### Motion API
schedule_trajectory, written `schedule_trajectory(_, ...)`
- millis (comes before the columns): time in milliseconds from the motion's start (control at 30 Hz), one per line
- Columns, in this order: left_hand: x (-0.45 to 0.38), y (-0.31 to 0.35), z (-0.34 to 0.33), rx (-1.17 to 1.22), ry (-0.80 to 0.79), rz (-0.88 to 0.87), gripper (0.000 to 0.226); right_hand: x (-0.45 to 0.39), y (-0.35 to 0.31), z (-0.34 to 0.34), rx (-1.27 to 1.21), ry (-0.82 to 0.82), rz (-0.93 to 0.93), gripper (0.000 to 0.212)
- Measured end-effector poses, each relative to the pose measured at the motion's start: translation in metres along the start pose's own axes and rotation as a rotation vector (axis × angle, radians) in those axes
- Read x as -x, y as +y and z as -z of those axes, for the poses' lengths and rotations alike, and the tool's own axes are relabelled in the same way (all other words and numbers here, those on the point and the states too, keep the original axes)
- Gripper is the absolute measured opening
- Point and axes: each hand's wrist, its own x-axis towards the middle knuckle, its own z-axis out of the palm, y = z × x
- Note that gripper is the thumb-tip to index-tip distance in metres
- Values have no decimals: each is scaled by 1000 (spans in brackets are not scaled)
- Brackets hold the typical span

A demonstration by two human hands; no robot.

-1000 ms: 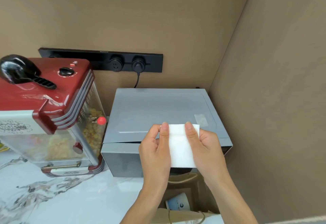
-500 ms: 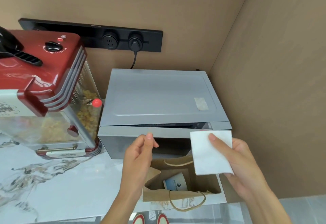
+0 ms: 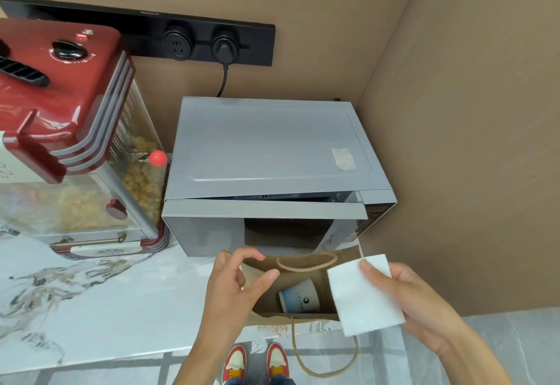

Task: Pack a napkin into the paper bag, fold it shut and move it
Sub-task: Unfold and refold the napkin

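White folded napkin [image 3: 363, 295] pinched flat in your right hand [image 3: 421, 306], thumb on top, over the right rim of the open paper bag [image 3: 345, 259]. Left hand [image 3: 235, 290] empty, fingers loosely curled at the bag's left rim, contact unclear. Paper cup [image 3: 300, 297] lies inside, left of your grip. Bag sits at counter edge; pushing down could crumple the wall or tip it off. Microwave [image 3: 272, 154] beyond.

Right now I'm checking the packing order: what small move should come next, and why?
Probably lower the napkin into the open bag: the right hand holds it over the mouth, and the left hand is at the rim.
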Motion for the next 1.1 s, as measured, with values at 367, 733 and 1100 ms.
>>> schedule_trajectory(367,-4,-10,-1,-59,-262,129,103,-37,3,-29,247,-26,-206,25)
schedule_trajectory(733,-4,-3,4,20,-534,187,134,-90,30,-71,538,-84,-375,21)
schedule_trajectory(1100,-4,-15,1,-11,-506,193,138,-150,70,-100,516,-101,-545,52)
